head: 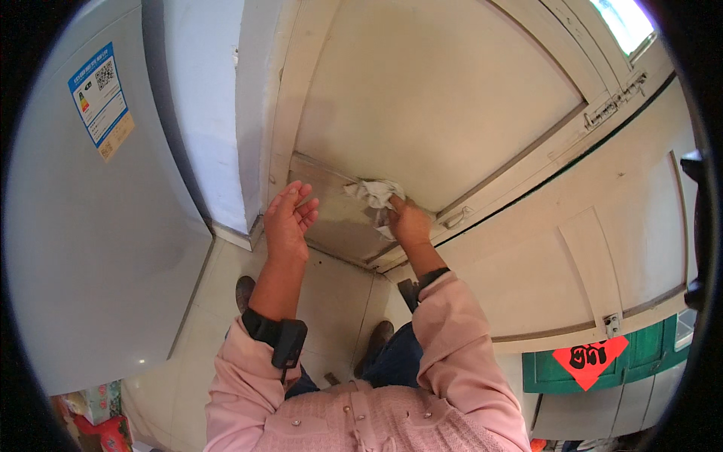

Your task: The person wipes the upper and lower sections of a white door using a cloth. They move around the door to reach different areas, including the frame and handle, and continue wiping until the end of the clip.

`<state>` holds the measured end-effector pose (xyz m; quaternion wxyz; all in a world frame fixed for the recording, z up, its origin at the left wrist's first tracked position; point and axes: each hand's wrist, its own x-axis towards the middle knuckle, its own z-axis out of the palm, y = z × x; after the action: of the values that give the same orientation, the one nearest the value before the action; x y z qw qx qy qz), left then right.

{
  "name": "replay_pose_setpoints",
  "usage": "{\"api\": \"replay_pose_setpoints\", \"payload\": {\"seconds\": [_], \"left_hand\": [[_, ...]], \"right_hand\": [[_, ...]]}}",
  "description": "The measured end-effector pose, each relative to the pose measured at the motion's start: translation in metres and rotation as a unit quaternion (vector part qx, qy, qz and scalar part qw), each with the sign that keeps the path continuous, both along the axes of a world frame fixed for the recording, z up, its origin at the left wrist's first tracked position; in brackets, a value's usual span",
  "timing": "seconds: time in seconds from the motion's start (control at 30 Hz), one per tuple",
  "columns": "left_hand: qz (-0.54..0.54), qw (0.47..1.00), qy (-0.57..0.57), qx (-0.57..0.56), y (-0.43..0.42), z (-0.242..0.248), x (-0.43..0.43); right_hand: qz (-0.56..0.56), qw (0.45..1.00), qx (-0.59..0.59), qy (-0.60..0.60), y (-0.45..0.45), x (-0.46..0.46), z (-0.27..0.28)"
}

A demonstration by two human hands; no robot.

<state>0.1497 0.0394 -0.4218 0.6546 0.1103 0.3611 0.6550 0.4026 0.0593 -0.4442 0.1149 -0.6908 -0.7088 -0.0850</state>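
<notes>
My right hand [411, 224] grips a crumpled white cloth [377, 193], pressed against the lower part of a cream-painted wooden door [440, 96]. The cloth lies over the ledge between the large upper panel and the smaller lower panel [333, 217], which looks darker and stained. Part of the cloth hangs below my fingers. My left hand [289, 217] is raised to the left of the cloth, empty, with its fingers loosely curled and apart. A small metal pull handle [456, 218] sits on the door's edge, just right of my right hand.
At left stands a grey refrigerator [113, 237] bearing an energy label [101, 101]. A second door leaf [565, 237] adjoins at right, near a sliding bolt [615, 101]. Light tiles [333, 294] cover the floor. A green door [644, 356] with a red paper diamond [590, 359] shows lower right.
</notes>
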Motion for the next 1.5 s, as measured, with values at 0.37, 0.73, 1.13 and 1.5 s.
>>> {"api": "replay_pose_setpoints", "payload": {"seconds": [0.37, 0.73, 1.13, 1.5], "left_hand": [[-0.018, 0.999, 0.038, 0.015, 0.001, -0.008, 0.007], [-0.032, 0.998, 0.048, 0.025, -0.003, -0.015, 0.02], [-0.107, 0.989, 0.097, 0.022, -0.009, -0.018, 0.059], [-0.12, 0.985, 0.122, 0.02, -0.013, 0.004, 0.06]], "right_hand": [[-0.137, 0.99, 0.028, 0.028, -0.052, 0.065, -0.008], [-0.118, 0.945, 0.016, 0.304, -0.133, 0.076, -0.023], [-0.057, 0.891, 0.35, 0.283, -0.054, 0.103, 0.067], [-0.123, 0.949, -0.144, 0.252, -0.108, 0.058, -0.175]]}}
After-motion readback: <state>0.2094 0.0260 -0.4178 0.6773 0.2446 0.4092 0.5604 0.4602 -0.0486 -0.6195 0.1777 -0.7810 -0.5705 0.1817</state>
